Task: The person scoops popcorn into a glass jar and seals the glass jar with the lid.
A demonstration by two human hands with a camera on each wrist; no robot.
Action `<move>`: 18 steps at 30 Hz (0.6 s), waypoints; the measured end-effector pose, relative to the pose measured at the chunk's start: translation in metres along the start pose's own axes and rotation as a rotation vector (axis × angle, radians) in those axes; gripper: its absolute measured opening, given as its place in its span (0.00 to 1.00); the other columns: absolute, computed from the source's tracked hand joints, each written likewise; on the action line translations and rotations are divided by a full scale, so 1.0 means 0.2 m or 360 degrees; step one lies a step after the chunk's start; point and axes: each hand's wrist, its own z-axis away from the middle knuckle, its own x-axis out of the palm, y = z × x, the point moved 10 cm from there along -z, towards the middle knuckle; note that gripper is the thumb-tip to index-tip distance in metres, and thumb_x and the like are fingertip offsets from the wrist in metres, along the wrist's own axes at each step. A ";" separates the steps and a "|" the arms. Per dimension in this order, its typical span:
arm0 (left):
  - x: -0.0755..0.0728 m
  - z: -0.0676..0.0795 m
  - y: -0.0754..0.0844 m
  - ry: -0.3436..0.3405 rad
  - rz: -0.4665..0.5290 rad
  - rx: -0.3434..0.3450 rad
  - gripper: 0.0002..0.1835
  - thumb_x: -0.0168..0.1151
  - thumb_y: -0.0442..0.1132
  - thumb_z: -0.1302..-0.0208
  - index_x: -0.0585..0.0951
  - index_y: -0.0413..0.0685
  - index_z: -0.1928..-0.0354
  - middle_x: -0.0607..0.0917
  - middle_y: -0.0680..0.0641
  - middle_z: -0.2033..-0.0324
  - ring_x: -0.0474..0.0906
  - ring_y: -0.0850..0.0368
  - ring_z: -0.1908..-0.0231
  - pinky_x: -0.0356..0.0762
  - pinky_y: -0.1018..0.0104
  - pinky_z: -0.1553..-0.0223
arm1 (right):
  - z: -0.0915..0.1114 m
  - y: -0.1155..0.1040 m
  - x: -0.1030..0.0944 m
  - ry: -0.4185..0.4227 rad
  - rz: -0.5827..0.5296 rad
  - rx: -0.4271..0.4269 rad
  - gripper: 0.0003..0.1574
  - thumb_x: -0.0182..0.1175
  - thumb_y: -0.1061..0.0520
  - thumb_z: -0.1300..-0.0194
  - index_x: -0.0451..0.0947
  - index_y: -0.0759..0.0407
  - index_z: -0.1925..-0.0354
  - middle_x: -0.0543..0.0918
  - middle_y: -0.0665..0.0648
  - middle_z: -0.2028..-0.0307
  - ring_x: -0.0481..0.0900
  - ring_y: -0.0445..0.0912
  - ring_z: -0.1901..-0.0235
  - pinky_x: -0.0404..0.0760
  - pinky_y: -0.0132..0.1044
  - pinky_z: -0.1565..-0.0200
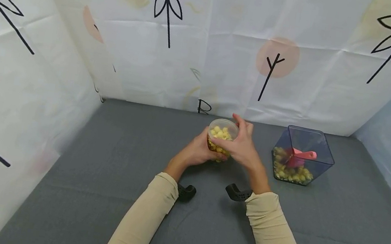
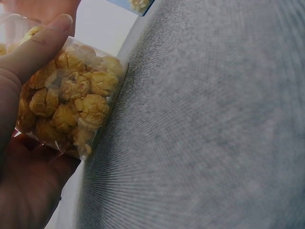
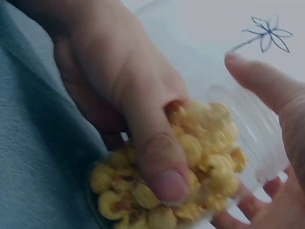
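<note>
A clear plastic jar of yellow popcorn [image 1: 221, 132] is between both hands near the back of the table. My left hand [image 1: 201, 148] grips its body from the left, and in the right wrist view the left thumb [image 3: 164, 167] lies across the side. Around the jar's upper end is my right hand [image 1: 244, 145], thumb in front and index finger raised away from it. That end has a clear ridged band [image 3: 259, 131]; whether it is a lid or the neck I cannot tell. In the left wrist view, popcorn [image 2: 71, 90] fills the jar's body.
Right of the hands stands a bluish see-through square bin [image 1: 321, 151] with popcorn in its bottom and a pink scoop [image 1: 303, 154] inside. A grey cloth [image 1: 116, 169] covers the table. White patterned sheets [image 1: 227, 59] hang behind and at the sides.
</note>
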 end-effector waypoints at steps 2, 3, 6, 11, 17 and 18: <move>0.00 0.00 0.00 0.0003 -0.0007 -0.0010 0.53 0.82 0.51 0.49 0.58 0.55 0.27 0.76 0.49 0.40 0.78 0.52 0.45 0.79 0.53 0.44 | 0.00 -0.01 0.00 -0.0090 -0.0090 -0.0057 0.64 0.72 0.50 0.37 0.42 0.45 0.18 0.46 0.62 0.23 0.58 0.61 0.27 0.67 0.59 0.32; 0.00 0.00 0.00 0.0004 -0.0011 -0.0017 0.53 0.82 0.52 0.49 0.58 0.55 0.26 0.76 0.49 0.40 0.78 0.52 0.45 0.79 0.53 0.44 | 0.01 -0.01 0.00 -0.0143 -0.0141 -0.0097 0.63 0.70 0.54 0.35 0.40 0.45 0.17 0.45 0.60 0.21 0.57 0.62 0.25 0.67 0.61 0.31; 0.00 0.00 -0.01 0.0004 -0.0005 -0.0024 0.54 0.82 0.52 0.50 0.58 0.56 0.26 0.76 0.50 0.40 0.78 0.53 0.44 0.78 0.52 0.42 | 0.01 -0.03 0.00 -0.0290 -0.0295 -0.0211 0.62 0.64 0.64 0.32 0.35 0.47 0.17 0.46 0.58 0.18 0.53 0.61 0.21 0.65 0.64 0.31; 0.00 0.00 0.00 0.0001 0.0009 -0.0024 0.54 0.82 0.51 0.50 0.58 0.56 0.26 0.76 0.50 0.40 0.78 0.53 0.44 0.78 0.52 0.42 | 0.01 -0.01 -0.01 -0.0278 -0.0263 -0.0164 0.60 0.65 0.61 0.31 0.38 0.47 0.17 0.53 0.61 0.21 0.60 0.59 0.24 0.70 0.57 0.35; 0.00 0.00 0.00 -0.0005 0.0004 -0.0020 0.54 0.82 0.51 0.48 0.57 0.56 0.26 0.76 0.50 0.40 0.78 0.52 0.45 0.79 0.52 0.44 | -0.01 0.01 -0.01 -0.0154 0.0026 -0.0049 0.65 0.72 0.46 0.37 0.40 0.43 0.17 0.49 0.65 0.26 0.65 0.59 0.40 0.72 0.51 0.42; 0.00 0.00 0.00 -0.0002 0.0001 -0.0021 0.54 0.81 0.52 0.48 0.57 0.56 0.26 0.76 0.49 0.39 0.78 0.52 0.44 0.79 0.52 0.43 | -0.01 0.00 0.00 -0.0175 -0.0007 -0.0062 0.65 0.71 0.48 0.36 0.39 0.43 0.17 0.47 0.64 0.24 0.65 0.60 0.38 0.73 0.53 0.40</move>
